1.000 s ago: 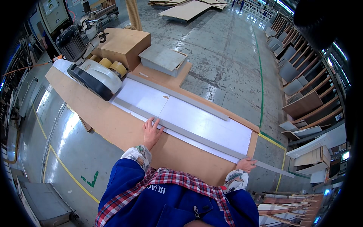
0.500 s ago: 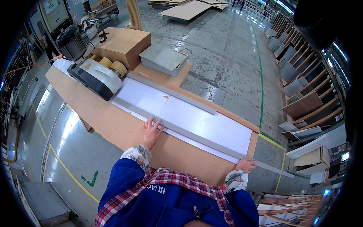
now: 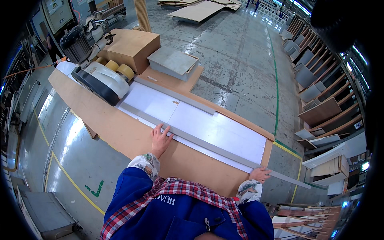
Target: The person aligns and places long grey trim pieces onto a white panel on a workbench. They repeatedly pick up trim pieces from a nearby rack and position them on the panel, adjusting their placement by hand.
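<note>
A long grey strip (image 3: 212, 145) lies slantwise along the near side of the white bed (image 3: 226, 127), its right end sticking out past the table. My left hand (image 3: 161, 141) rests on its near edge with the fingers spread over the strip. Farther right, my right hand (image 3: 260, 174) has its fingers closed round the strip near the table's end. A second grey strip (image 3: 182, 98) lies along the far wooden rail, untouched by either hand. Its left part runs to the roller feeder (image 3: 102, 84), which hides that end.
A wooden box (image 3: 130, 44) and a grey lidded bin (image 3: 174, 62) stand behind the bed. The feeder's motor (image 3: 76, 44) rises at far left. Racks of panels (image 3: 320, 96) line the right side, and flat boards (image 3: 196, 11) lie stacked on the floor ahead.
The second strip by the far rail has slid left toward the roller feeder. Both hands and the near strip have stayed in place.
</note>
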`<state>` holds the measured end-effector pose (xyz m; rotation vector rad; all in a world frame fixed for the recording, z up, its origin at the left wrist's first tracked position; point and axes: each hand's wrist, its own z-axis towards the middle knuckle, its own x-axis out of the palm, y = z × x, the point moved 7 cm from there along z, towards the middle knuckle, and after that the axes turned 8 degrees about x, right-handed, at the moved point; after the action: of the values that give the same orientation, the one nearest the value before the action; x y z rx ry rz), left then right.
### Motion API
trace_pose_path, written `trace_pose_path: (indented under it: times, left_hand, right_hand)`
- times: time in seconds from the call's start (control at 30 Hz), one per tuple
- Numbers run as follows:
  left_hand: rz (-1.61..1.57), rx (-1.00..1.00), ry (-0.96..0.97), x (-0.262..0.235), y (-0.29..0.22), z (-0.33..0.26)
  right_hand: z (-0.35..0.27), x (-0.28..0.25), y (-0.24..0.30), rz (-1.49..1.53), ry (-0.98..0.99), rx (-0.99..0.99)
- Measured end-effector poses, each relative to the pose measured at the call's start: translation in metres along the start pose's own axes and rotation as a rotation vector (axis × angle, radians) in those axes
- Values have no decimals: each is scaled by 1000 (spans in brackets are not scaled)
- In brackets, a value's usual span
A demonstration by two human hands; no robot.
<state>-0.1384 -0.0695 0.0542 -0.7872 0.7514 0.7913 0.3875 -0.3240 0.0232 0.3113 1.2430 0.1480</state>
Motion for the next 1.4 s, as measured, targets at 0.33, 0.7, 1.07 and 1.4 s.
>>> trace_pose_path:
  times: [0.33, 0.7, 1.07, 1.4]
  left_hand:
    - [31, 22, -7, 4, 4, -2]
    - [-24, 73, -22, 12, -5, 10]
    - [-93, 135, 78, 59, -43, 51]
    - [-424, 24, 152, 112, -35, 69]
  right_hand:
    - [2, 8, -3, 25, 44, 26]
    - [23, 34, -14, 87, 147, 9]
    - [102, 102, -14, 351, 171, -109]
    - [117, 95, 15, 340, 124, -158]
